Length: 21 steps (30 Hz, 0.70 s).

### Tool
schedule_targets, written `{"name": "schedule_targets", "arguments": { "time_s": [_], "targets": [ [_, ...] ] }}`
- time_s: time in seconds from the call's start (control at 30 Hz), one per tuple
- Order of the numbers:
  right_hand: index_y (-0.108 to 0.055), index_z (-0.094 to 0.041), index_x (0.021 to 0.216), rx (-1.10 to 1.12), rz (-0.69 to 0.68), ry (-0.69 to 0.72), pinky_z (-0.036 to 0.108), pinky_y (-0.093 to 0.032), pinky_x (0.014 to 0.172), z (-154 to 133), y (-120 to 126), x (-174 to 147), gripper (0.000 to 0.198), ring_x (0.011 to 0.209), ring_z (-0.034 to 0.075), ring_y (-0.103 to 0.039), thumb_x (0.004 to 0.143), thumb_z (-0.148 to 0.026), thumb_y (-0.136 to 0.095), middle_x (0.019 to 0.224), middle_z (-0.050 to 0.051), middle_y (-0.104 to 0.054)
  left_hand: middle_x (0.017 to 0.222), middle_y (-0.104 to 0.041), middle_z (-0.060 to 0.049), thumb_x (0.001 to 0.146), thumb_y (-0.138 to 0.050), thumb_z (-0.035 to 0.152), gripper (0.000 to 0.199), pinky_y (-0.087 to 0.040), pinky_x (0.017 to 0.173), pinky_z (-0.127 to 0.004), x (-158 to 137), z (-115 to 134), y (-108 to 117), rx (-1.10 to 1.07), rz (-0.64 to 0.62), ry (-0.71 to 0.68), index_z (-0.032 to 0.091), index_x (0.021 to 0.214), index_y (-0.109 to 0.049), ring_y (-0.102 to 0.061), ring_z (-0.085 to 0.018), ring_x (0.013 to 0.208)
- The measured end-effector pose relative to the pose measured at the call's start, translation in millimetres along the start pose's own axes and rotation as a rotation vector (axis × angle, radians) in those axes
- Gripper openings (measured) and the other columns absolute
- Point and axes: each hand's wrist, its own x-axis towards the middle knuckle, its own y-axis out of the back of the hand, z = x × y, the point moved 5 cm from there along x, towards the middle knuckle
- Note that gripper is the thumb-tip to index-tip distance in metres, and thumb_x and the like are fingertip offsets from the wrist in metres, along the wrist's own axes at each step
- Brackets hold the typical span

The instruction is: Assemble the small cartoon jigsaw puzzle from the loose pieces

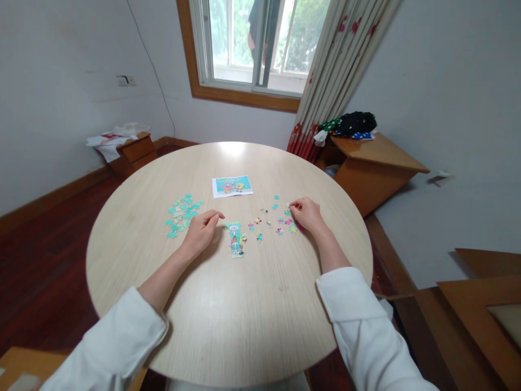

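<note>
My left hand (201, 232) is closed loosely, thumb against curled fingers, just left of a partly joined jigsaw puzzle (235, 239). Whether it holds anything cannot be made out. The joined strip shows a pale cartoon figure on turquoise. On the right, my right hand (307, 213) pinches at a small pale puzzle piece (287, 205), its fingertips low over the table. Loose pink, yellow and turquoise puzzle pieces (279, 231) lie scattered between the strip and that hand; some are partly hidden beneath it.
A pile of mostly turquoise puzzle pieces (179, 214) lies on the left of the round wooden table (228, 320). A printed picture sheet (233, 187) with cartoon figures lies beyond the joined strip. Behind the table stand a cabinet with clothes (356, 125) and a window.
</note>
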Motion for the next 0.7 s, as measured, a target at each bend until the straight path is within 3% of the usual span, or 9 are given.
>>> {"name": "schedule_targets", "arguments": {
  "time_s": [0.23,0.7],
  "targets": [
    [-0.070,-0.019,0.082,0.057,-0.103,0.034,0.034,-0.037,0.080,-1.5,-2.4,-2.8,0.021,0.079,0.018,-0.058,0.069,-0.036,-0.067,0.086,0.005,-0.067,0.076,-0.069,-0.003,0.076,-0.039,0.033,0.031,-0.044,0.070,-0.028,-0.6,2.1,0.3,0.009,0.001,0.009,0.017,0.074,-0.066,-0.059,-0.018,0.073],
    [-0.064,-0.017,0.079,0.226,-0.140,-0.023,0.027,-0.040,0.068,-1.7,-5.2,-3.5,0.020,0.068,0.014,-0.055,0.063,-0.027,-0.069,0.075,0.001,-0.063,0.068,-0.066,-0.002,0.075,-0.040,0.031,0.031,-0.041,0.062,-0.026,-1.1,1.5,-1.0,0.053,-0.011,0.014,0.016,0.075,-0.066,-0.054,-0.015,0.061]
  ]
}}
